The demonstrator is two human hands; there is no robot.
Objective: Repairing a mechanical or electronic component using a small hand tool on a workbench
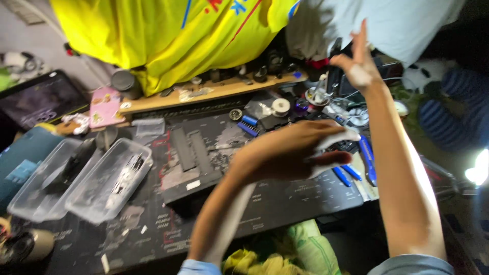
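White strip (333, 141) pinched in left fingers (blurred), above dark desk mat.

Dim room w/ one hard lamp (479, 172) at the right edge, blown out to white glare. Left hand (298, 151) and right hand (360, 63) smeared by motion blur. Yellow cloth (168, 35) up top oversaturated. Counter (285, 196) dark, grainy, soft focus; plastic tubs (81, 178) catch faint sheen. Corners murky.

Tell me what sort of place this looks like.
Probably a cluttered home electronics repair desk. A dark work mat carries an opened black device, blue-handled tools and clear plastic tubs, with laundry hanging above. Both hands, left hand and right hand, are raised.
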